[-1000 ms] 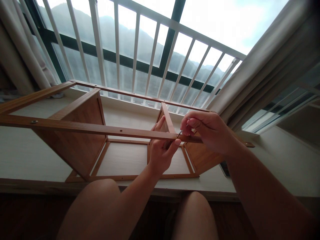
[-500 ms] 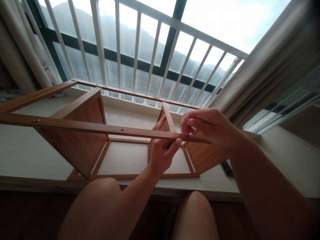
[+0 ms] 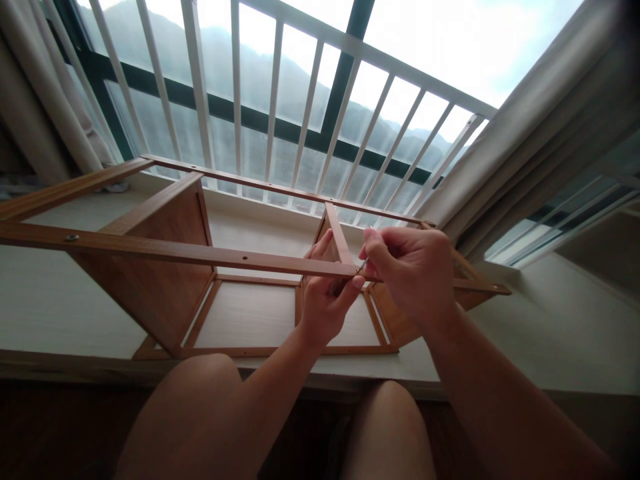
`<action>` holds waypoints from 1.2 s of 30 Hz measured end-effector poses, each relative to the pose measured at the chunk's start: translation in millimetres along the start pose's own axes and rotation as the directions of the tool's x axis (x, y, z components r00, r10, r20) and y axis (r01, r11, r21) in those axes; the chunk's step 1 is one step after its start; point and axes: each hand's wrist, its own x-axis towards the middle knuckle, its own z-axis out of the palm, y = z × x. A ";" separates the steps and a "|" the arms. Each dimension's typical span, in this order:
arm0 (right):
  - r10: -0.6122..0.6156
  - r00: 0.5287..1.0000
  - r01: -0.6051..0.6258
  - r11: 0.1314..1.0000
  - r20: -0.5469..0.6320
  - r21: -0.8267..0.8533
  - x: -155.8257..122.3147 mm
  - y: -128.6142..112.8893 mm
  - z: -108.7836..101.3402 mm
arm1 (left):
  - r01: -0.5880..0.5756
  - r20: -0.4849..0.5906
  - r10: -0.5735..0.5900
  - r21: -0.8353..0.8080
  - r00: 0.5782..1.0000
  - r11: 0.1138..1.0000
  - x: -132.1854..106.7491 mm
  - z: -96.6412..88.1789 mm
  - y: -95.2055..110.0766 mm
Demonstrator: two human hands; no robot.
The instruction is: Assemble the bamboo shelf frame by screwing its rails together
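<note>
A wooden shelf frame lies on its side in front of me, its slats and panels spanning between two long rails. My left hand is closed around the near rail where a crosswise shelf panel meets it, thumb close to the joint. Just right of that thumb, a thin metal hex key points down at a small bolt in the rail. The fingertips of my right hand pinch this key; part of it is hidden by the fingers.
The frame rests on a pale window ledge. Behind it stands a white railing before the window. Curtains hang at left and right. My knees are close below the ledge's front edge.
My right hand has turned and moved lower and slightly left, so the key's shaft now shows at the bolt. The left hand keeps its hold on the rail.
</note>
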 end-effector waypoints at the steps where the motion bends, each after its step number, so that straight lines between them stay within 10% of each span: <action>1: 0.003 1.000 -0.002 1.000 -0.031 0.008 -1.9 -0.1 2.1 | 0.002 -0.003 -0.002 -0.002 1.000 1.000 -0.1 0.2 -0.2; 10: 0.022 0.977 -0.078 0.963 0.211 0.259 5.7 3.6 -16.6 | -0.006 -0.014 0.006 0.014 1.000 1.000 0.2 0.3 0.0; 23: -0.080 0.893 0.040 0.994 0.443 0.100 16.1 8.5 -43.0 | -0.007 -0.018 0.007 0.000 1.000 1.000 -0.2 0.9 -0.7; 36: -0.122 0.717 0.050 0.991 0.686 0.123 50.6 1.4 -50.1 | -0.010 -0.026 0.011 0.007 1.000 1.000 -0.7 1.4 -0.2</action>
